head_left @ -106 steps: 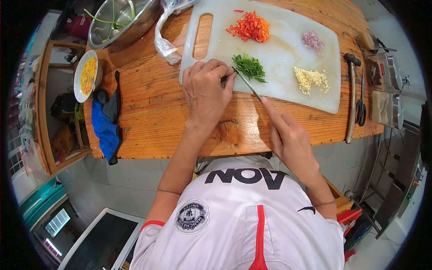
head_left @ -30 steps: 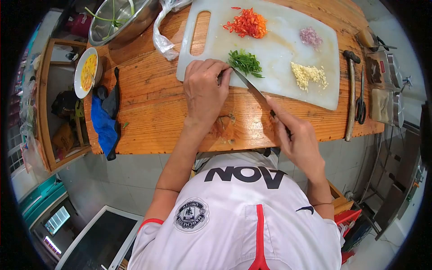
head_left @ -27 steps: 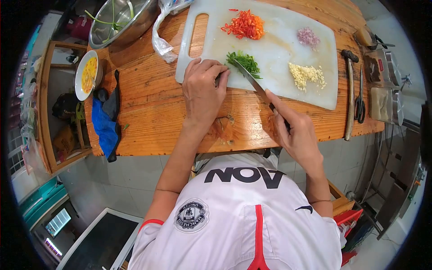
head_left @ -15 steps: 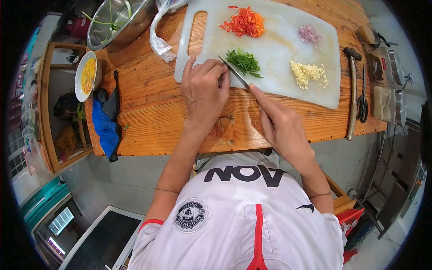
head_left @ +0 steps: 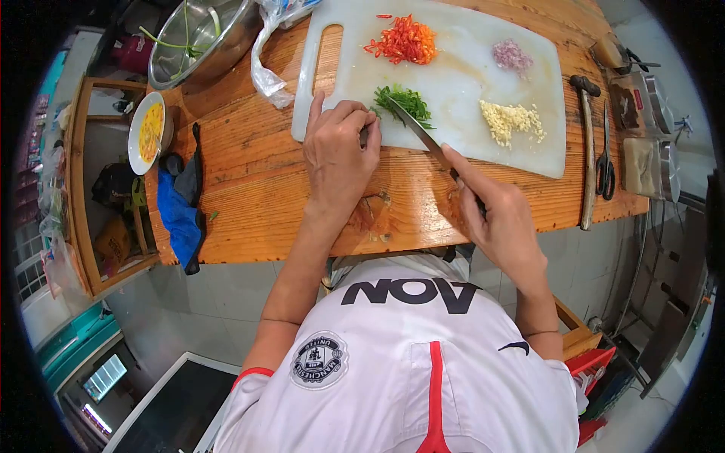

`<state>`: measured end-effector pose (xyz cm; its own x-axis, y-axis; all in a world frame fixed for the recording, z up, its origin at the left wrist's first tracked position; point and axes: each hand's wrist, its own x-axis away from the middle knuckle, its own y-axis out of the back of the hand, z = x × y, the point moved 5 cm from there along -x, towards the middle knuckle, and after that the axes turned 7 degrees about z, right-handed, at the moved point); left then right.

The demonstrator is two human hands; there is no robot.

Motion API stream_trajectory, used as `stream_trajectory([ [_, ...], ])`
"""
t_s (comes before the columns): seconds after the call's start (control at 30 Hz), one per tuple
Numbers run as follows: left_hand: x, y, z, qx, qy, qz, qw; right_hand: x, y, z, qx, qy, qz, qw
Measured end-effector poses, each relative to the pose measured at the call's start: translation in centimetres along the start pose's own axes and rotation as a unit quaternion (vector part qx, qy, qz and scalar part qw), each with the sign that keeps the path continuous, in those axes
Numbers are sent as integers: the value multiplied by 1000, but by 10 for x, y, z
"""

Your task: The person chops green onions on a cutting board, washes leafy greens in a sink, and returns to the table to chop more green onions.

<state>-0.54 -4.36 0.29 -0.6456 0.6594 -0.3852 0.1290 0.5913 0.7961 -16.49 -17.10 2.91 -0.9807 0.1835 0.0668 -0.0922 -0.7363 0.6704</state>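
My right hand point(head_left: 495, 215) is closed round the handle of a knife point(head_left: 427, 137), whose blade tip lies over chopped green herbs point(head_left: 408, 104) on the white cutting board point(head_left: 453, 75). Just left of the herbs, at the board's near edge, my left hand point(head_left: 340, 147) has its fingers curled; what they hold, if anything, is hidden. Separate piles of chopped red chili point(head_left: 404, 40), minced purple onion point(head_left: 513, 57) and minced garlic point(head_left: 512, 122) sit on the board.
On the wooden table point(head_left: 279, 189) are a metal bowl point(head_left: 192, 49), a bowl of yellow food point(head_left: 149, 132), a blue cloth point(head_left: 180, 215), a plastic bag point(head_left: 268, 68), a hammer point(head_left: 588, 155) and scissors point(head_left: 606, 162). Containers point(head_left: 642, 162) stand at the right edge.
My right hand has moved right and slightly toward me, drawing the knife away from my left hand and onto the herbs. My left hand has barely moved.
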Motion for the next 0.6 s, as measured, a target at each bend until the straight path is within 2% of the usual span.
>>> stream_trajectory([
  [0.23,-1,2,1,-1,6,16,1000,-11,-20,0,25,30,-1,999],
  [0.33,-1,0,2,-6,7,19,1000,-17,-29,2,79,0,20,997],
  [0.43,-2,1,0,-10,0,18,1000,-29,-39,1,97,27,-11,995],
  [0.53,1,1,5,18,14,2,1000,-16,-34,1,110,-22,32,993],
  [0.6,1,4,6,24,22,0,999,3,-25,2,76,-1,7,997],
])
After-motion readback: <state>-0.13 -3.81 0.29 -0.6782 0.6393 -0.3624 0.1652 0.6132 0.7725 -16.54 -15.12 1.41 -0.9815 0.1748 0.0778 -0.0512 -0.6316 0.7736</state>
